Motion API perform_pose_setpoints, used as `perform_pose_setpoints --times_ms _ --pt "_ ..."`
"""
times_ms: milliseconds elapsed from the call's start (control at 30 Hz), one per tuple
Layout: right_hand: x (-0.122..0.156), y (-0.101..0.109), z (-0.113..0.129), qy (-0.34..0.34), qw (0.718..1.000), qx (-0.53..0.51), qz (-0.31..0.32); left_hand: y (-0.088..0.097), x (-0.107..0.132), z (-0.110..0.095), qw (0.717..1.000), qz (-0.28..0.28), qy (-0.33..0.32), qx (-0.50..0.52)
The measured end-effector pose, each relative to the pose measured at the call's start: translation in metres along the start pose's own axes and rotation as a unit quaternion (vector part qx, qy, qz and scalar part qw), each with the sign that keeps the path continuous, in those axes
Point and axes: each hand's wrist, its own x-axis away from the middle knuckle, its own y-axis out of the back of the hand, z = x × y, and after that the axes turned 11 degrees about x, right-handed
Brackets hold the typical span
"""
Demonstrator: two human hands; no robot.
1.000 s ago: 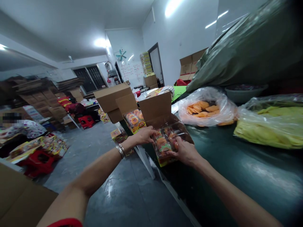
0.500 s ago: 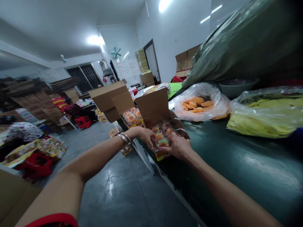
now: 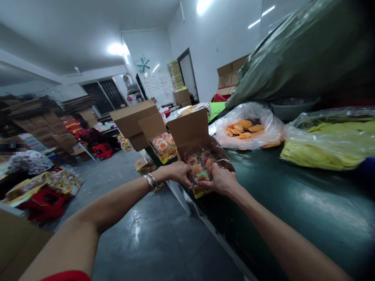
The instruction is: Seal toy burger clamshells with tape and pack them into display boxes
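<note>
At left, a red stool point(image 3: 51, 203) stands on the grey floor point(image 3: 140, 226). Further right, at the table edge, a brown carton point(image 3: 136, 121) has its flaps up, with a filled box point(image 3: 163, 146) just in front of it. Then comes the left hand point(image 3: 179, 171), curled around the left side of an open box point(image 3: 199, 193), its thumb near the front corner. This open box is on the green table point(image 3: 272, 187), close to the edge. Its raised lid point(image 3: 189, 130) stands at the far side, and the yellow front faces the person. The long axis seems to go away from the person, slightly to the left, along the table edge. Inside lies a clear pack point(image 3: 200, 168) of burger-shaped pieces. I judge it light, with thin, slippery plastic which can dent; the low outer walls should be the safest place to hold. The right hand point(image 3: 221, 179) touches the pack's right part, thumb and fingers apart; whether it grips, I cannot tell. More to the right are an orange-filled bag point(image 3: 249, 128) and a yellow-filled bag point(image 3: 319, 152).
</note>
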Motion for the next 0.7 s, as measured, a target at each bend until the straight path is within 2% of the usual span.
perform_pose_setpoints --times_ms 233,400,600,700 --pt "0.001 0.001 0.001 0.005 1.0 -0.004 0.002 -0.017 -0.002 0.01 0.998 -0.054 0.02 -0.017" --pt "-0.002 0.0 -0.002 0.006 1.0 -0.002 0.014 -0.022 -0.003 0.015 0.996 -0.082 0.034 -0.016" --pt "-0.001 0.0 0.0 -0.004 1.0 -0.001 0.015 -0.024 -0.006 0.014 0.995 -0.09 0.038 -0.005" --pt "0.001 0.001 0.005 -0.029 1.0 0.003 0.009 -0.024 -0.004 0.014 0.997 -0.069 0.018 0.008"
